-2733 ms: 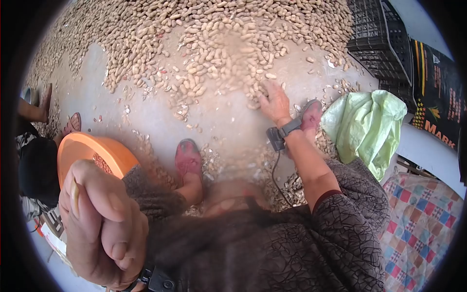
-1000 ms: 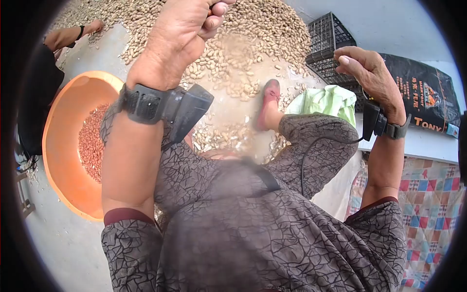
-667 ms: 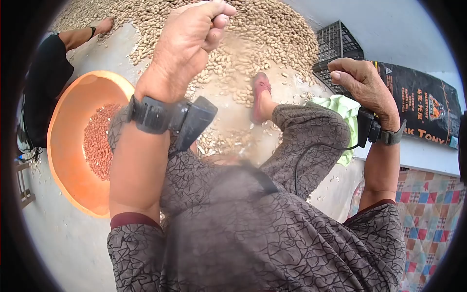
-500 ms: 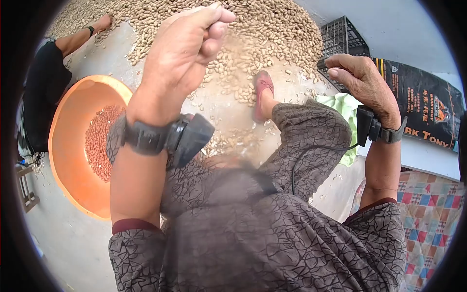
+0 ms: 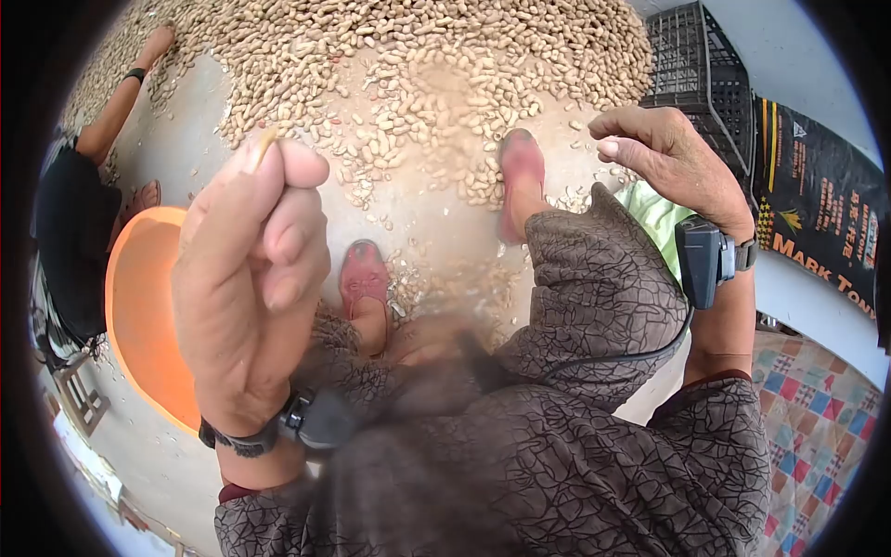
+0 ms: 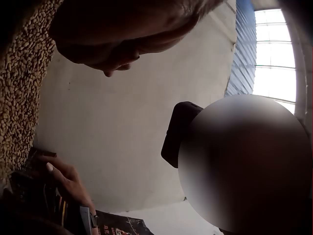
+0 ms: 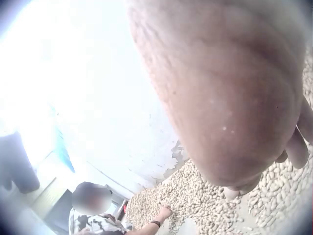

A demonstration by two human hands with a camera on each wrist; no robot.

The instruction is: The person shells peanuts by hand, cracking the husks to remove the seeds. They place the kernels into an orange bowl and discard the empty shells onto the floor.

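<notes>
Peanuts over floor, near wall

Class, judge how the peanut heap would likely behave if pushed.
The peanut heap would probably spill and spread, being loose separate pods. Single pods may roll, looking rounded. They might crack easily, since pale broken-looking bits lie scattered nearby.

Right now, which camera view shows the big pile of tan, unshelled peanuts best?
The head view: the pile of tan, unshelled peanuts spreads across its top, bright and mostly clear. The left wrist view has a dim strip at its left edge; the right wrist view, a pale, partly blocked portion.
</notes>
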